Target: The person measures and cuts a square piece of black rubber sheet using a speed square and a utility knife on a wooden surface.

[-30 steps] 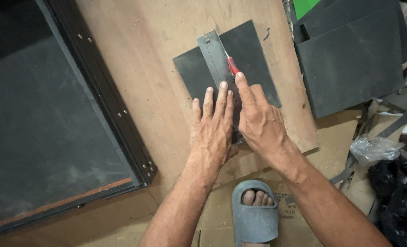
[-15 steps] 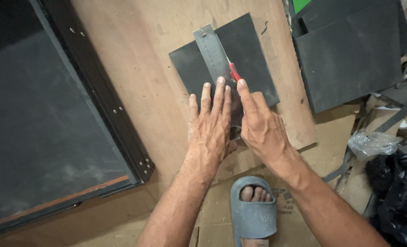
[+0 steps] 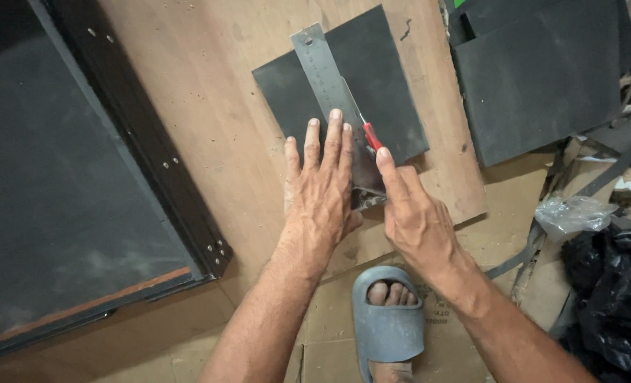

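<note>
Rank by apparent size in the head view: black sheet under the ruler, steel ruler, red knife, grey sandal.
Largest to smallest:
1. black sheet
2. grey sandal, though nearer the camera
3. steel ruler, partly under the left hand
4. red knife, mostly hidden by the right hand

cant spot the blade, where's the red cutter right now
In the head view, the red cutter is in the right hand, against the right edge of the metal ruler on the dark sheet.

workshop | plywood board (image 3: 209,92) | steel ruler (image 3: 322,67) | dark offcut sheets (image 3: 542,78)
</note>
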